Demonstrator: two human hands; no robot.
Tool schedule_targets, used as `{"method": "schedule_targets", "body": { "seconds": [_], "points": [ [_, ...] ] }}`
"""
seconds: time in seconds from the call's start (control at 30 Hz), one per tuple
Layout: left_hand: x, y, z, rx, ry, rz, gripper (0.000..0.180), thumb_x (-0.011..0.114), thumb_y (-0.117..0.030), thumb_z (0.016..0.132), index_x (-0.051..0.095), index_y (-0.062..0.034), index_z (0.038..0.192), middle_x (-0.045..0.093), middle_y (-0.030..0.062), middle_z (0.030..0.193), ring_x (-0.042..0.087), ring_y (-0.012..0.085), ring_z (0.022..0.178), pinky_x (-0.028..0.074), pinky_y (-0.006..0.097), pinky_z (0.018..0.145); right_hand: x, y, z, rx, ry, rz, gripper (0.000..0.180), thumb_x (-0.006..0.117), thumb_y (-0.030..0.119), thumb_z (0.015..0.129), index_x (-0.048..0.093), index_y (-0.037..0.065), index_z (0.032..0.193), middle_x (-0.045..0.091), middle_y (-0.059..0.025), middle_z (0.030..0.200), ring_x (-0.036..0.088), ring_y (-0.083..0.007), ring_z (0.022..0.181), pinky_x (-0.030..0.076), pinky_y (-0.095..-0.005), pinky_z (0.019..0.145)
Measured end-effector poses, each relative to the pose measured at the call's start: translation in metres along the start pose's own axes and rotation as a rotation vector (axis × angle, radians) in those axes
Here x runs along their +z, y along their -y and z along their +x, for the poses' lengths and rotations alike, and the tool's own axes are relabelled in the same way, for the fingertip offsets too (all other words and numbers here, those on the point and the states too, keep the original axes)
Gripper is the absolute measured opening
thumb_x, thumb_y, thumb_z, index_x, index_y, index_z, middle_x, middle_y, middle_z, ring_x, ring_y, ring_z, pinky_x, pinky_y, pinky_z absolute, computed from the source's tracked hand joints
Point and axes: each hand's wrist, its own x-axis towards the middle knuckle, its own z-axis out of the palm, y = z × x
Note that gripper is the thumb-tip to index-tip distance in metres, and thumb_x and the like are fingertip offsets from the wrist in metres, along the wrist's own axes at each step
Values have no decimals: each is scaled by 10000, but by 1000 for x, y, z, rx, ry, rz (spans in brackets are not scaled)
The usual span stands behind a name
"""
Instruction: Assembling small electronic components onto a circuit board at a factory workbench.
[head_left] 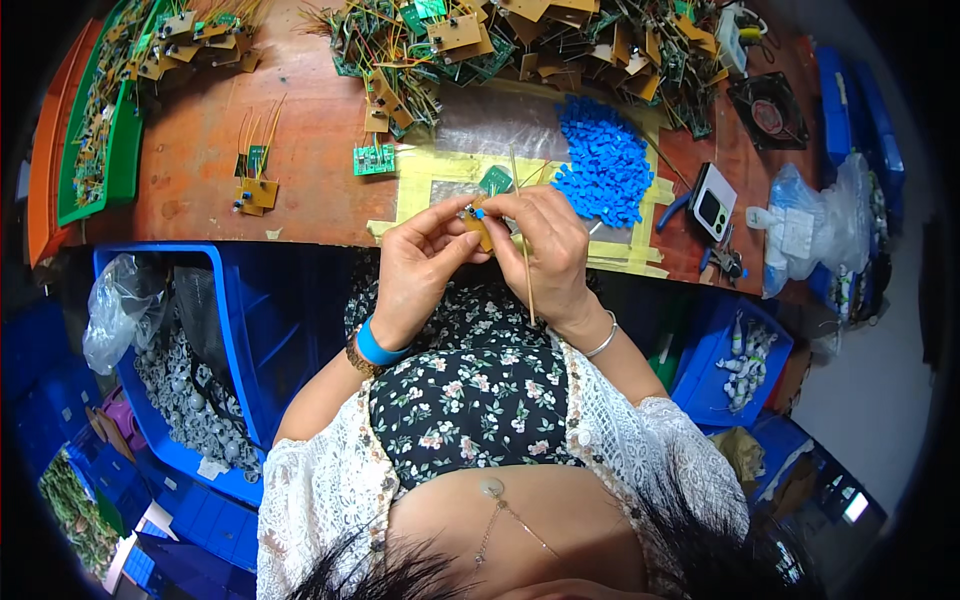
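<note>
My left hand (410, 272) pinches a small brown circuit board (482, 238) above the table's front edge. My right hand (556, 248) meets it there, thumb and forefinger closed at a small blue cap (479, 213) on the board. A thin wooden stick (530, 288) also runs through the right hand, slanting past the fingers. Just beyond the fingertips is a small green circuit board (494, 180); whether it is joined to the brown one I cannot tell. To the right lies a heap of loose blue caps (605, 160) on the yellow-taped mat (412, 205).
Wired boards (455, 40) are heaped at the back. A green tray (120, 160) of boards stands far left. A phone (712, 203), pliers (722, 262), a black fan (768, 110) and plastic bags (815, 225) lie right. Blue bins (232, 345) flank me below the table.
</note>
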Motion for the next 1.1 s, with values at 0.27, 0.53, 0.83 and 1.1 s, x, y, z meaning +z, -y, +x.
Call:
{"method": "schedule_targets", "body": {
  "seconds": [0.27,0.53,0.83,1.1],
  "points": [
    [1,1,0,8,15,-1,366,603,42,905,573,32,1270,660,70,951,659,129,826,582,264,775,1,3,0,22,-3,17,228,743,-65,688,661,34,876,665,-100,802,635,-270,764,496,-356,672],
    [-1,-1,1,-11,-62,-55,257,577,-60,960,625,50,1187,680,85,928,662,116,767,576,233,712,3,7,2,28,12,45,230,744,-64,686,666,30,881,672,-103,811,647,-273,771,509,-352,678],
    [-41,-24,-14,215,-291,156,206,609,-78,947,690,24,1107,705,79,946,662,110,755,568,236,657,13,13,13,-78,-20,213,271,735,-67,707,674,33,952,711,-100,925,670,-250,840,522,-331,739],
    [-159,-55,-2,654,-789,877,200,640,-77,920,699,-2,1096,700,100,981,653,170,845,529,285,737,-2,-4,8,23,-18,153,273,725,-52,767,687,51,1017,714,-82,941,643,-206,810,498,-271,685]
  ]
}}
